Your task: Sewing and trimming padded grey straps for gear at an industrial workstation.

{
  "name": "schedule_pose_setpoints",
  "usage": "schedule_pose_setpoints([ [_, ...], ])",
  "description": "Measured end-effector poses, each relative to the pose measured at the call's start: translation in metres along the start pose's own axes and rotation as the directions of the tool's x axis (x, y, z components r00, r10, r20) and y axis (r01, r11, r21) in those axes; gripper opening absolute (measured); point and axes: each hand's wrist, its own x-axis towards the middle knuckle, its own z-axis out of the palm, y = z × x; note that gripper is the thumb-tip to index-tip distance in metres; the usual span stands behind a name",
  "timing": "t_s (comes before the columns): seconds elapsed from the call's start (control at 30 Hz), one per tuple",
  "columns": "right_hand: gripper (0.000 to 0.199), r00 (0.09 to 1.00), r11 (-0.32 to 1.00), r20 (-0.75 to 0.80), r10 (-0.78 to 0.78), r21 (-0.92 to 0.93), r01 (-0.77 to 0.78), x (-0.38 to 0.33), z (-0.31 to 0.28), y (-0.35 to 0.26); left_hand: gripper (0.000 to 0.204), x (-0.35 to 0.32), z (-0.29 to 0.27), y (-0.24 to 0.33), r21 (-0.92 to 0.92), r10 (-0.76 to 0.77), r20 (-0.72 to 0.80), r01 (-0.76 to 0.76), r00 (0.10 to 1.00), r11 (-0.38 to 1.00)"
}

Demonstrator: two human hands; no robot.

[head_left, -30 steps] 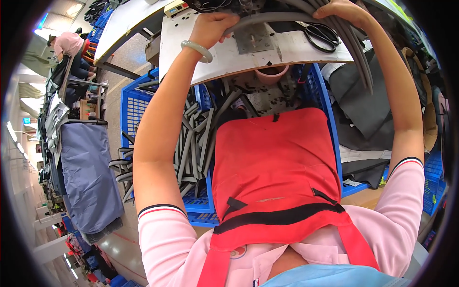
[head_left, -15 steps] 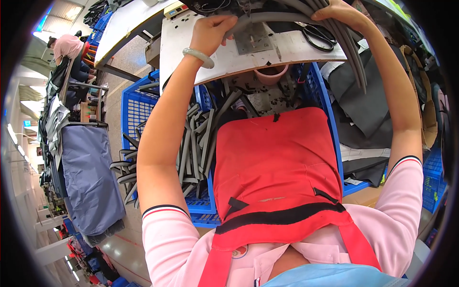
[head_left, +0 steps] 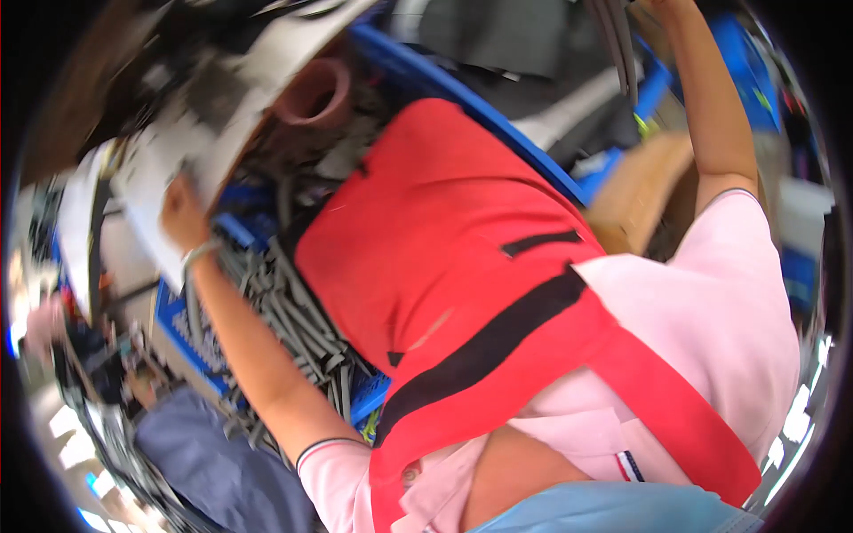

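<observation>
My left hand [head_left: 184,213] is at the white sewing table [head_left: 164,147], near its front edge. Motion blur smears its fingers, so whether anything is in them is unclear. My right arm reaches far up to the right, and only a bit of my right hand [head_left: 659,4] shows at the upper edge. A bunch of long grey strips [head_left: 615,40] hangs down from it. Many similar grey strips [head_left: 284,306] lie heaped in a blue crate [head_left: 191,342] below my left forearm.
A red apron [head_left: 435,195] covers my lap. Under the table stands a pink bucket [head_left: 313,93]. A second blue crate's rim [head_left: 471,107] runs along my right side, beside dark sheet material [head_left: 498,35] and a cardboard box [head_left: 644,191]. Dark blue cloth [head_left: 222,462] hangs at lower left.
My view has swung to the right. My right hand has carried the grey strips away from the table, off to the right. The strip under my left hand no longer shows there.
</observation>
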Motion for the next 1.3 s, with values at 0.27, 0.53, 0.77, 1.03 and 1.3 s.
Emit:
schedule_pose_setpoints([
  [0.27,0.040,0.495,0.636,-0.399,0.771,0.514,-0.576,-0.377,-0.144,0.219,0.049,-0.009,-0.008,0.031,0.269,0.048,0.002,-0.047,0.999,0.962],
  [0.53,0.064,0.025,0.302,-0.354,0.935,0.758,-0.577,-0.462,0.061,0.408,0.052,-0.004,-0.005,0.026,0.332,0.126,-0.031,-0.108,0.992,0.937],
  [0.77,0.044,-0.046,0.747,-0.936,0.348,0.307,-0.589,-0.370,-0.043,0.370,0.044,-0.008,-0.011,0.038,0.163,-0.066,0.057,0.056,0.996,0.985],
  [1.03,0.036,0.938,0.989,-0.315,-0.146,-0.031,0.144,-0.118,0.064,0.144,0.020,-0.132,0.040,0.209,-0.468,0.252,0.153,-0.155,0.955,0.870],
  [1.3,0.029,0.865,0.789,0.118,-0.487,0.485,0.378,-0.100,0.329,0.040,0.016,-0.213,0.032,0.265,-0.447,0.489,0.192,-0.368,0.851,0.815],
])
